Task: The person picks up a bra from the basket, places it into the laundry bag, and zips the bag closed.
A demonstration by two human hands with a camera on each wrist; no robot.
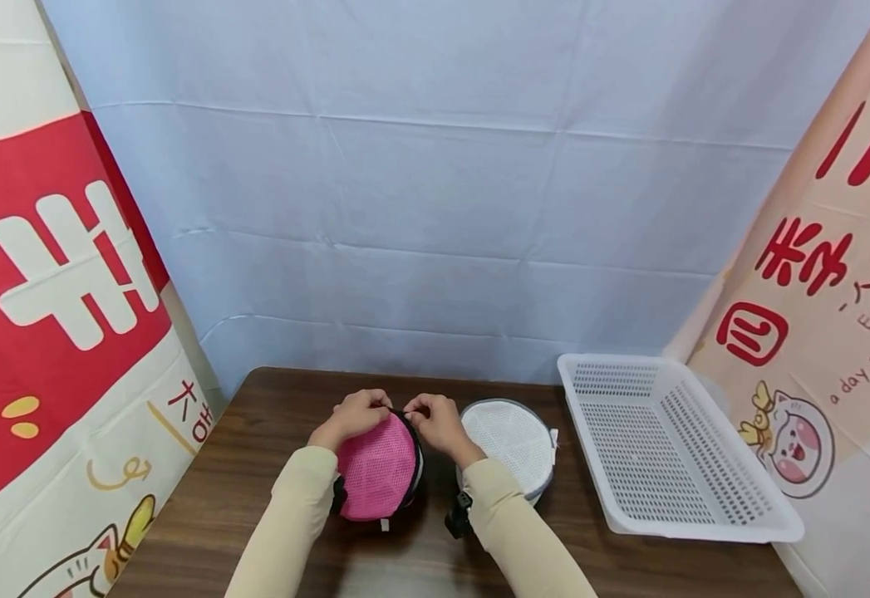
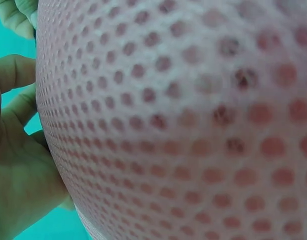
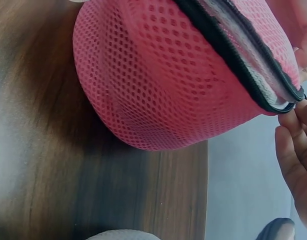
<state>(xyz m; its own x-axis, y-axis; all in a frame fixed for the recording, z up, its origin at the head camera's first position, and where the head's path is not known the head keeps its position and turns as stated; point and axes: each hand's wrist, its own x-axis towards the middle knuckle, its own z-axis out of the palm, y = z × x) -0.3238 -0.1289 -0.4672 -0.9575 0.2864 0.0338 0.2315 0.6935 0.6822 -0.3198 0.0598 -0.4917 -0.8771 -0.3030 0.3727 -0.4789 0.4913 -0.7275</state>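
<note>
A round pink mesh laundry bag (image 1: 376, 469) with a black zipper edge stands on the table. My left hand (image 1: 363, 413) grips its far upper edge, and in the left wrist view the thumb and fingers (image 2: 18, 72) lie against the rim. My right hand (image 1: 438, 422) pinches the zipper's end on the far right side. From the right wrist, the black zipper (image 3: 228, 47) shows parted, with whitish material between its two tapes. The bag's mesh fills most of the left wrist view and hides part of the left hand.
A round white mesh bag (image 1: 509, 444) with grey trim sits just right of my right hand. Farther right stands a white perforated plastic basket (image 1: 704, 531). The brown wooden table (image 1: 248, 465) ends at a pale cloth backdrop (image 1: 435, 208), with printed cloths at both sides.
</note>
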